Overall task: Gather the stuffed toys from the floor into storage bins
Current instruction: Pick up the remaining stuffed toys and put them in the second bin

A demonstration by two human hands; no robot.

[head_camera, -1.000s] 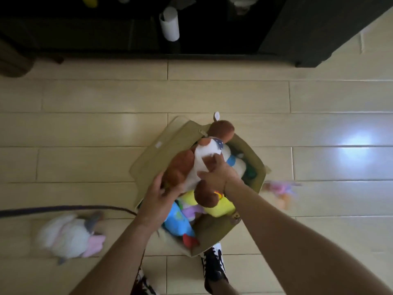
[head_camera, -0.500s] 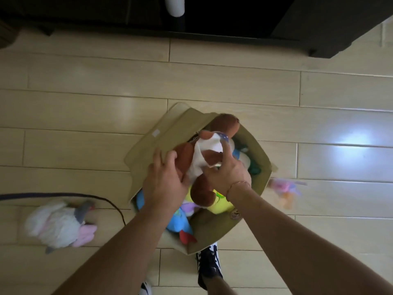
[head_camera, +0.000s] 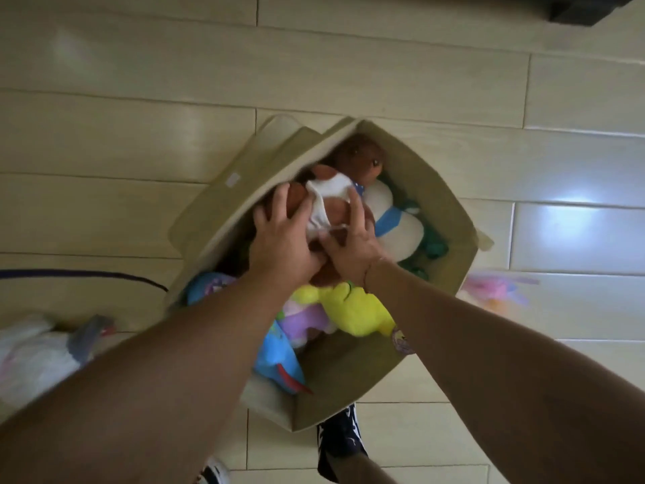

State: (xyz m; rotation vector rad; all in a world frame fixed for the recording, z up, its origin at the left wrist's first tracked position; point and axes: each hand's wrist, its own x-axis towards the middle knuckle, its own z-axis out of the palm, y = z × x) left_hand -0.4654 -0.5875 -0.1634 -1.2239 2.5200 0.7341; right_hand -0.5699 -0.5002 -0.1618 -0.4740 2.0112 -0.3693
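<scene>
Both hands are down inside the olive fabric storage bin (head_camera: 450, 211) on the pale plank floor (head_camera: 104, 141), working on a brown stuffed toy (head_camera: 363, 158) in a white shirt. The left hand (head_camera: 282, 239) lies spread over the toy's brown side with its fingers pressed against it, and the right hand (head_camera: 352, 246) lies just beside it, fingers splayed over the white shirt and the toy's lower body; both are laid on the toy with the fingers apart, and whether they truly clutch it I cannot tell. The toy sits between and under the two palms, its head poking out beyond the fingertips toward the far corner of the bin. Around it in the bin lie a white plush (head_camera: 398, 225) with a blue band, a yellow plush (head_camera: 356, 309) near the right wrist, a purple one (head_camera: 307, 323) and a blue one (head_camera: 279, 365). On the floor, a white and grey plush (head_camera: 38, 354) lies left of the bin, a blurred pink one (head_camera: 495, 291) right of it, and a dark cord (head_camera: 80, 274) runs along the boards
</scene>
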